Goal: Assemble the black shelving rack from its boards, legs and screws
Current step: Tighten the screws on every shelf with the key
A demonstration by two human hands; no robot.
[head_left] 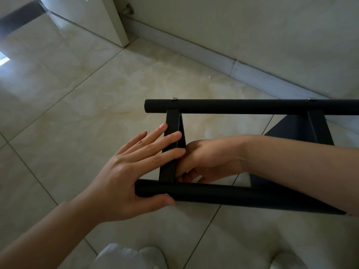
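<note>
Black shelving rack [252, 152], partly assembled, lay on its side on a cream tiled floor [77, 113] close to a white baseboard [194, 49] and wall, with two round black legs running left to right: a far leg [252, 106] and a near leg [223, 194]. A flat black board [172, 136] stood edge-on between the legs at their left ends, and a second board [318, 129] joined them further right. Two silver screw heads [174, 98] showed on top of the far leg, one above each board. The person's left hand [132, 171] was open, its straight fingers [165, 141] pressed flat across the outer face of the left board while the thumb reached under the end of the near leg. The right hand [202, 160] reached between the legs, its curled fingers touching the board's inner side; what, if anything, it gripped could not be told. White-socked feet [151, 257] showed at the bottom edge
</note>
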